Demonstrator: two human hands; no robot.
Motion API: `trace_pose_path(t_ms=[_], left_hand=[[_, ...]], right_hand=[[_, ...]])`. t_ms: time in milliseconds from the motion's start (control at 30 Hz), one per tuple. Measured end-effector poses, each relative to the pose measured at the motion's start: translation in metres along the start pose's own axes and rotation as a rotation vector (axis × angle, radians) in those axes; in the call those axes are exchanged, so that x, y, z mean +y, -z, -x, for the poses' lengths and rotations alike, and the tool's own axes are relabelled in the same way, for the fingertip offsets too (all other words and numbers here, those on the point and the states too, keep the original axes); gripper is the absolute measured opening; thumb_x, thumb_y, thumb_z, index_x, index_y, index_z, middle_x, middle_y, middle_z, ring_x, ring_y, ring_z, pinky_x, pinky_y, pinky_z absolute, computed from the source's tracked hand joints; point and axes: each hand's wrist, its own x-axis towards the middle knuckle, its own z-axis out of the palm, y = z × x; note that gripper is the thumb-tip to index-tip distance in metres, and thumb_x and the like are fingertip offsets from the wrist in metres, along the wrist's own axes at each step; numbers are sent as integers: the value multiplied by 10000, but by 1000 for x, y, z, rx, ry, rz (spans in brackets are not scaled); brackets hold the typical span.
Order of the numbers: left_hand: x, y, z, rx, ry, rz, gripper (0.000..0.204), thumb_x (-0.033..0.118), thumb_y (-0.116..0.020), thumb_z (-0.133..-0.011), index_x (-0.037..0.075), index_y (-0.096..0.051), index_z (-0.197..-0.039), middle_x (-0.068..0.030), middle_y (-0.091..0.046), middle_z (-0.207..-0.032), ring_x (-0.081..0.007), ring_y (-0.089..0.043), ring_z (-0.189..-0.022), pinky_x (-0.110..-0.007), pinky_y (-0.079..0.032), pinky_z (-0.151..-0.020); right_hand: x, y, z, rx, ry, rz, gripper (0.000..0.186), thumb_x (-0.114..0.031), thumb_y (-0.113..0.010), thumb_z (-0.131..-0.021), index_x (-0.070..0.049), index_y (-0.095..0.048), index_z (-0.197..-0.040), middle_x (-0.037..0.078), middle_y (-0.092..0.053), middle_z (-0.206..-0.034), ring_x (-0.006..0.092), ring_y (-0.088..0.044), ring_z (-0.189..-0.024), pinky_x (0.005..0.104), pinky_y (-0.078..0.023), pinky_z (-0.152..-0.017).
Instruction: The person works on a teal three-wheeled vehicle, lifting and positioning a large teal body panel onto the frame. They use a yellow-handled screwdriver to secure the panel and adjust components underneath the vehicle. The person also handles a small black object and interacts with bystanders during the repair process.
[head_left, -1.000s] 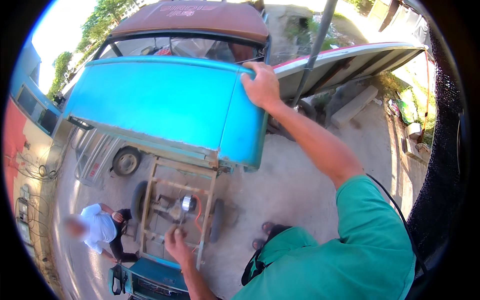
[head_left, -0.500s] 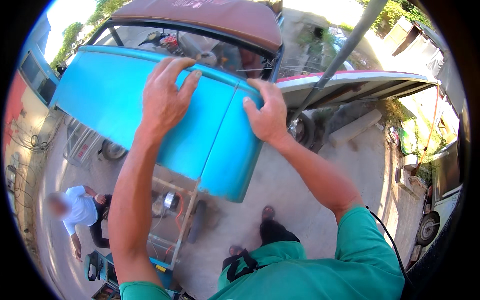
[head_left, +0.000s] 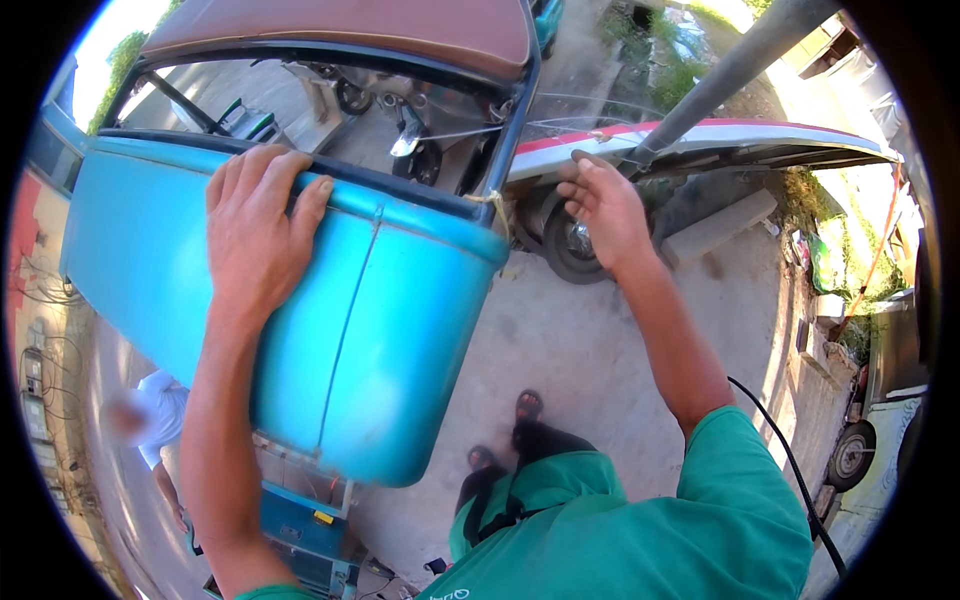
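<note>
My left hand is closed over the top edge of the turquoise metal body panel, fingers along its rim. Behind that rim is an open window frame in black, under a maroon roof. My right hand is off the panel, to its right, just below a grey metal pole; its fingers are loosely curled and apart, with nothing visible in them. A yellowish tie hangs at the frame's right corner, with thin strands running toward the pole.
A long white panel with a red edge juts out rightward over a tire and a concrete block. A person in a white top is at lower left. A wheeled white object stands at right, beside a black cable.
The turquoise panel sits further left and lower in view. My left hand came up onto its edge; my right hand has let go of the edge and moved right toward the pole.
</note>
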Motion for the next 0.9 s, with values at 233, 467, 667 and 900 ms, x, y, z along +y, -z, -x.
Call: trace_pose_path(t_ms=[233,467,667,900], left_hand=[[5,-2,-3,-2,-21,-39,295,269,-538,-957,40,-622,-1124,-133,-613,-1178,-314,-534,-1169,-434,-348,-1043],[9,-1,-4,-9,-16,3,298,265,-538,-967,34,-620,-1136,-158,-599,-1209,-346,-516,-1176,-439,-350,-1042],[10,0,-3,-6,-29,12,280,230,-558,-948,26,-616,-1132,-161,-599,-1202,-347,-515,-1175,-444,-343,-1045],[13,-5,-3,17,-60,26,267,207,-581,-934,20,-612,-1122,-150,-601,-1178,-336,-522,-1162,-439,-346,-1031]], right_hand=[[-7,-9,-33,-98,1,-351,168,-261,-593,-966,-126,-592,-1066,33,-648,-1037,167,-599,-959,315,-455,-777],[1,2,-37,6,83,-251,231,-265,-561,-978,-90,-617,-1117,-4,-643,-928,109,-590,-823,271,-445,-686],[2,24,-23,93,126,-269,224,-215,-573,-971,-71,-626,-1135,-14,-633,-903,84,-575,-767,234,-438,-633],[0,102,-7,266,100,40,264,-214,-605,-931,-48,-620,-1135,11,-650,-952,93,-585,-779,234,-445,-652]])
